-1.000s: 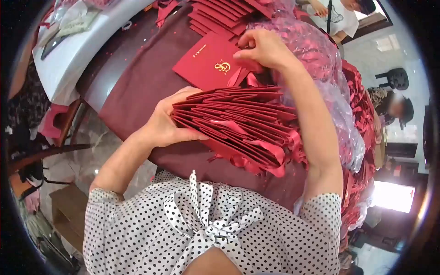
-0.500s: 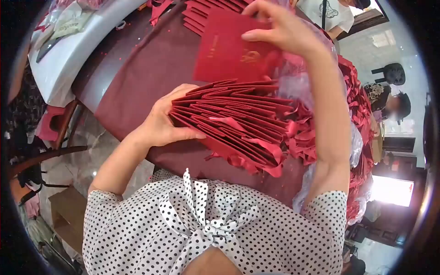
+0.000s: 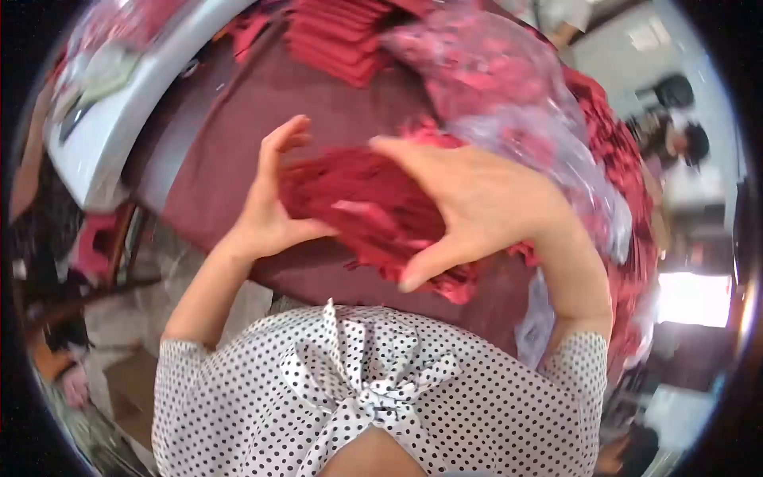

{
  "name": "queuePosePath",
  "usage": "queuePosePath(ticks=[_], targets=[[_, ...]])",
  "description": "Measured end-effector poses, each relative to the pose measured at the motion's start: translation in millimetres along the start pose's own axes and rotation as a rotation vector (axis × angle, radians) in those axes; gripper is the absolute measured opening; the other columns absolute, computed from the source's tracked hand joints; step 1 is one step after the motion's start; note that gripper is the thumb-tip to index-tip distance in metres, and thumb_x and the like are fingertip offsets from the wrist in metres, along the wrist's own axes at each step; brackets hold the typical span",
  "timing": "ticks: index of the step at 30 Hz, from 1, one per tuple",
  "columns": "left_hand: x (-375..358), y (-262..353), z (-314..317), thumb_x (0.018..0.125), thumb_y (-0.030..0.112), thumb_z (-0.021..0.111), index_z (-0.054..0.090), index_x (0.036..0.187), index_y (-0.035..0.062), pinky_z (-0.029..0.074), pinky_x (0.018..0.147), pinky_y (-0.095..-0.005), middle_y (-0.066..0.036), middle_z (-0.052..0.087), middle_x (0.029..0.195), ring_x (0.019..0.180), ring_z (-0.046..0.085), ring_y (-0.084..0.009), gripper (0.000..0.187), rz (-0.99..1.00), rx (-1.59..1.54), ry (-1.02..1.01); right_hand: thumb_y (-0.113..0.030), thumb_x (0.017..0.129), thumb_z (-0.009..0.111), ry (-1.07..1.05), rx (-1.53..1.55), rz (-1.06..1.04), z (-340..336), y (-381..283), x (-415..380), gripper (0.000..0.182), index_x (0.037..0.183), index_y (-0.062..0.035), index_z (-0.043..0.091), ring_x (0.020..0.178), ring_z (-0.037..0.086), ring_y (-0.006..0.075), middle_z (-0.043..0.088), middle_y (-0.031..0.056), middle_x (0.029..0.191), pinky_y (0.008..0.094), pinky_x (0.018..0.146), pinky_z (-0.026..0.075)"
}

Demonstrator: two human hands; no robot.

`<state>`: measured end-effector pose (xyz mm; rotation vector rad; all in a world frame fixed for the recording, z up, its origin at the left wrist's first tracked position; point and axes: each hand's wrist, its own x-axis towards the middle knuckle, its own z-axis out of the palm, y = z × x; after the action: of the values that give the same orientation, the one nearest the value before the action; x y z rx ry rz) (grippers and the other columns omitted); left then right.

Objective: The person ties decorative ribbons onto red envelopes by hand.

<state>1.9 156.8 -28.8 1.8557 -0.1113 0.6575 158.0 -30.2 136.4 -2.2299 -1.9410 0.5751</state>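
A thick stack of red folded paper bags (image 3: 358, 187) with ribbons lies between my hands on the dark red cloth, blurred by motion. On its left side, my left hand (image 3: 270, 207) is open, thumb and fingers spread around the stack's end. Over the right end, my right hand (image 3: 485, 199) is open too, its thumb and fingers wide apart with nothing pinched between them. Whether either palm touches the stack is hard to tell. Beyond the hands, more red bags (image 3: 334, 36) lie in an overlapping pile.
Clear plastic (image 3: 532, 135) with red ribbons inside lies at the right, beside a long heap of red ribbons (image 3: 628, 207). A white curved surface (image 3: 103, 119) is at the upper left. Another person (image 3: 675, 143) is at the far right. The dark red cloth (image 3: 222, 159) covers the table.
My right hand has come down from the upper right to the stack and no longer holds the red bag. My left hand's fingers have lifted and spread. The view has shifted a little.
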Motion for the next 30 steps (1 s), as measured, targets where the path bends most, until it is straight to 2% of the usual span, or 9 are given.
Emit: queuePosePath(ticks=[3,6,7,9,14,16,17,22,30], targets=[[18,20,4,0.053,0.025,0.091,0.018,0.146,0.0062,0.04,0.102,-0.0376,-0.012,0.032,0.144,0.126,0.041,-0.0237,0.12,-0.155,-0.309,-0.133,-0.043,0.062,0.077,-0.058,0.172,-0.001,10,-15,-21,0.098,0.133,0.0078,0.032,0.105,0.058,0.0374,0.055,0.0275,0.116,0.0401,0.088,0.047],[46,16,5,0.056,0.024,0.09,0.032,0.143,0.0048,0.039,0.104,-0.0381,-0.014,0.043,0.14,0.13,0.041,-0.0219,0.107,-0.184,-0.351,-0.478,-0.02,0.067,0.063,0.059,0.104,0.131,24,-19,-30,0.049,0.102,0.0078,0.043,0.072,0.063,0.0399,0.063,0.0227,0.073,0.0462,0.068,0.05],[56,3,2,0.059,0.02,0.089,0.047,0.133,0.002,0.041,0.101,-0.0371,-0.012,0.053,0.129,0.121,0.049,-0.0197,0.086,0.12,0.081,-0.471,-0.02,0.067,0.063,0.137,0.067,0.117,27,-14,-31,0.048,0.1,0.0093,0.044,0.076,0.064,0.0397,0.063,0.0248,0.078,0.0465,0.07,0.05],[47,-34,-10,0.061,0.013,0.086,0.057,0.119,0.0002,0.047,0.093,-0.0347,-0.009,0.061,0.116,0.106,0.058,-0.0173,0.066,-0.328,-0.066,-0.406,-0.02,0.066,0.068,0.198,0.037,0.145,33,-8,-22,0.048,0.098,0.0094,0.047,0.082,0.064,0.0399,0.064,0.0257,0.085,0.0459,0.073,0.051],[20,-25,0,0.069,0.002,0.079,0.064,0.108,0.0008,0.051,0.083,-0.0317,-0.007,0.066,0.099,0.094,0.063,-0.0166,0.042,-0.273,-0.048,-0.215,-0.029,0.052,0.083,0.229,-0.226,0.279,37,-31,-52,0.069,0.103,0.005,0.052,0.085,0.066,0.0327,0.066,0.0199,0.089,0.0469,0.072,0.051],[-4,-13,-7,0.069,0.004,0.079,0.062,0.11,0.001,0.051,0.083,-0.0332,-0.008,0.066,0.104,0.095,0.063,-0.0191,0.045,-0.335,-0.068,-0.128,-0.026,0.064,0.075,0.311,-0.372,0.269,48,-53,-68,0.053,0.102,0.003,0.053,0.086,0.065,0.0316,0.065,0.0159,0.09,0.0481,0.074,0.048],[-17,-50,-28,0.07,-0.002,0.074,0.063,0.104,0.0041,0.05,0.073,-0.0307,-0.002,0.064,0.087,0.076,0.058,-0.0138,0.036,-0.162,0.321,-0.18,-0.024,0.069,0.07,0.357,-0.432,0.272,54,-63,-74,0.045,0.101,0.0027,0.054,0.086,0.064,0.0318,0.064,0.0152,0.089,0.0484,0.075,0.047],[-20,3,-5,0.068,0.0,0.076,0.057,0.116,-0.0033,0.047,0.09,-0.0344,-0.01,0.062,0.11,0.1,0.059,-0.0221,0.052,-0.502,-0.147,-0.244,-0.014,0.064,0.067,0.468,-0.131,0.161,67,-24,-44,0.036,0.096,0.0021,0.06,0.073,0.066,0.0325,0.065,0.0172,0.076,0.0429,0.063,0.053],[1,34,21,0.069,0.004,0.078,0.061,0.113,-0.0009,0.048,0.088,-0.0344,-0.007,0.065,0.108,0.098,0.06,-0.0182,0.048,-0.352,0.004,-0.072,-0.021,0.063,0.07,0.369,-0.199,0.129,43,-18,-51,0.027,0.085,-0.0053,0.063,0.079,0.065,0.0357,0.067,0.0156,0.079,0.0456,0.066,0.052]])
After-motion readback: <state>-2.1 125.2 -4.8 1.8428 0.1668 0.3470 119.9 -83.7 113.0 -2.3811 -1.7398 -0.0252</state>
